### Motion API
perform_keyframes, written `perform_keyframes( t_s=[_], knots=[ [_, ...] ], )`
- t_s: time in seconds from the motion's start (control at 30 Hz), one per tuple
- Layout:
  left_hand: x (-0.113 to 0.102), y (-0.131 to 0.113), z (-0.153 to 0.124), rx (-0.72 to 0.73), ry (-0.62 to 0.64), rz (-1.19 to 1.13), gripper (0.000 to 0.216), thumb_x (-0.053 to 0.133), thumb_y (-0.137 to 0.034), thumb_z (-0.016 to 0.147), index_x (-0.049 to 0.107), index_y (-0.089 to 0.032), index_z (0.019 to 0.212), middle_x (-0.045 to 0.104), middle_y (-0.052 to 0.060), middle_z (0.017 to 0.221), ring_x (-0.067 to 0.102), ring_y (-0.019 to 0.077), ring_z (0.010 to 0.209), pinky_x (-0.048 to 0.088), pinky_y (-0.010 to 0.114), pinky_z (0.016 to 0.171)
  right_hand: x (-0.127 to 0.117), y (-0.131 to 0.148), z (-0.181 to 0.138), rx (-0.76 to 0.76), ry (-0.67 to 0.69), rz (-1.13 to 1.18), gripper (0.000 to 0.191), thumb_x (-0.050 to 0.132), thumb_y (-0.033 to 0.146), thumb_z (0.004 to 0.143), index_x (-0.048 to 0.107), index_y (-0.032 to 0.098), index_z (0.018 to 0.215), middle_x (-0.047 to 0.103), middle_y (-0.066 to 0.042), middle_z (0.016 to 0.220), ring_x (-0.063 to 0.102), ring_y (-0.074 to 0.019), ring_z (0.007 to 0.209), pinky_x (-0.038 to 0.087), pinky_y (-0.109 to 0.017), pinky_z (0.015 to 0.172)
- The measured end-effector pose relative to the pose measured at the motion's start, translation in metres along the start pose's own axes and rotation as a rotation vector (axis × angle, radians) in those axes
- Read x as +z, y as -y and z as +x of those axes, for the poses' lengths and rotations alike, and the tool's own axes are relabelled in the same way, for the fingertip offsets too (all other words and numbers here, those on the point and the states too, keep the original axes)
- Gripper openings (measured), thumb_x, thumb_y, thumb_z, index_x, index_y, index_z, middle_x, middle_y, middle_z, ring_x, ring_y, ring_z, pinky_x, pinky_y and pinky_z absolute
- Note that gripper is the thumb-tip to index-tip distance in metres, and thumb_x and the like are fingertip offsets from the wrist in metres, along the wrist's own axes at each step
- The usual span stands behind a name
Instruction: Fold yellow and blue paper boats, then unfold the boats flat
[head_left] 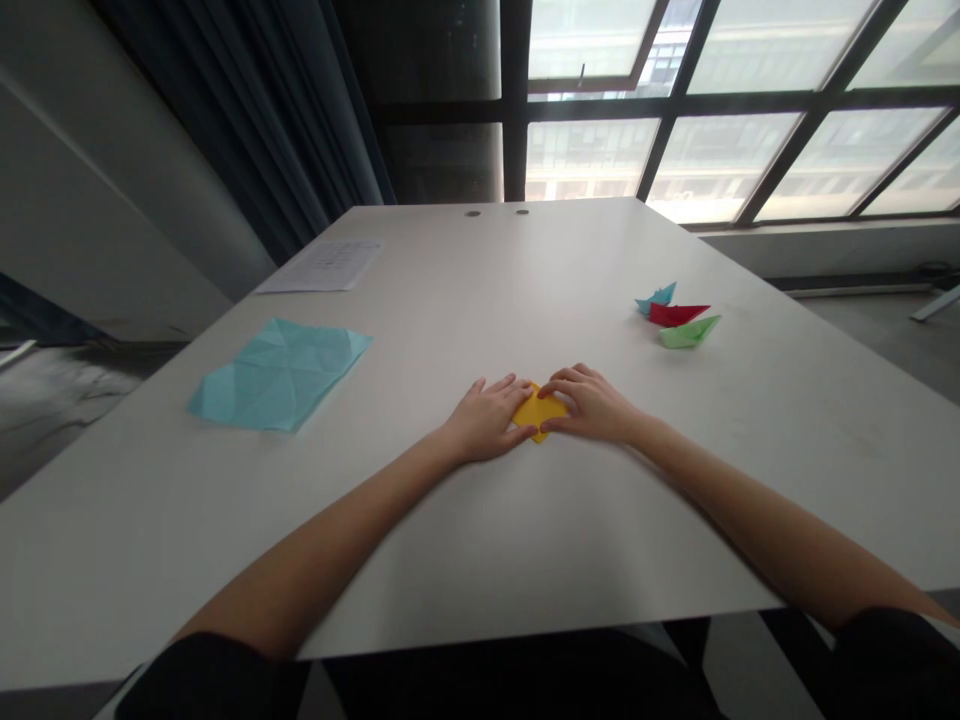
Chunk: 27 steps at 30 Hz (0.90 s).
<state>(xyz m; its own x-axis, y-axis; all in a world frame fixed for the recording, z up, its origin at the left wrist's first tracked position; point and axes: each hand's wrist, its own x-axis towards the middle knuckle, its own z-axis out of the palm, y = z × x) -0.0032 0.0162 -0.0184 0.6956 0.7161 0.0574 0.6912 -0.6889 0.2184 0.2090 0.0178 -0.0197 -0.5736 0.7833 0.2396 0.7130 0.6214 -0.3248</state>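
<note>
The folded yellow paper [538, 408] lies on the counter [480, 320] between both hands. The left hand [489, 418], fingers spread, presses its left side; the right hand [598, 406] holds its right side between thumb and bent fingers. A creased blue sheet [279, 375] lies leftward.
</note>
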Motion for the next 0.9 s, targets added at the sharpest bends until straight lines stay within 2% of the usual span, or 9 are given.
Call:
perform_keyframes(
  t_s=[0.2,0.5,0.63,0.8,0.9],
  knots=[
    [-0.002,0.002,0.001,-0.024,0.129,-0.018,0.070,0.025,-0.059,0.082,0.011,-0.021,0.140,0.021,0.009,0.145,0.014,0.0263,0.134,0.008,0.058,0.103,0.000,-0.001,-0.002,-0.027,0.017,0.023,0.049,0.061,0.053,0.069,0.060,0.022,0.107,0.059,-0.008,0.103,0.050,-0.0239,0.097,0.039,-0.040,0.088],
    [-0.003,0.003,0.010,-0.059,0.141,0.026,0.082,0.035,-0.067,0.074,0.014,-0.023,0.140,0.018,0.009,0.146,0.011,0.0323,0.134,0.006,0.063,0.100,-0.006,-0.005,-0.007,-0.093,0.017,-0.019,0.049,0.059,0.053,0.071,0.061,0.021,0.108,0.061,-0.009,0.102,0.051,-0.0249,0.097,0.039,-0.041,0.087],
    [0.000,0.007,0.009,-0.061,0.117,0.048,0.082,0.034,-0.068,0.074,0.013,-0.023,0.140,0.018,0.010,0.146,0.011,0.0329,0.133,0.007,0.062,0.100,-0.012,-0.009,-0.008,-0.146,0.012,-0.023,0.047,0.060,0.053,0.071,0.062,0.022,0.106,0.062,-0.009,0.100,0.052,-0.0245,0.096,0.039,-0.040,0.086],
    [0.002,0.012,0.005,-0.037,0.040,0.064,0.086,0.033,-0.067,0.075,0.010,-0.016,0.140,0.020,0.015,0.145,0.012,0.0331,0.133,0.010,0.058,0.101,-0.013,-0.015,-0.005,-0.177,0.012,0.012,0.037,0.059,0.050,0.074,0.067,0.022,0.097,0.063,-0.009,0.093,0.053,-0.0223,0.091,0.041,-0.038,0.084],
    [0.000,0.013,0.001,0.051,-0.093,0.013,0.089,0.044,-0.068,0.069,0.023,-0.014,0.137,0.029,0.017,0.140,0.023,0.0324,0.128,0.017,0.052,0.102,-0.010,-0.017,-0.003,-0.176,0.017,0.027,0.036,0.058,0.050,0.075,0.067,0.022,0.096,0.064,-0.008,0.091,0.053,-0.0215,0.089,0.041,-0.037,0.084]
  ],
)
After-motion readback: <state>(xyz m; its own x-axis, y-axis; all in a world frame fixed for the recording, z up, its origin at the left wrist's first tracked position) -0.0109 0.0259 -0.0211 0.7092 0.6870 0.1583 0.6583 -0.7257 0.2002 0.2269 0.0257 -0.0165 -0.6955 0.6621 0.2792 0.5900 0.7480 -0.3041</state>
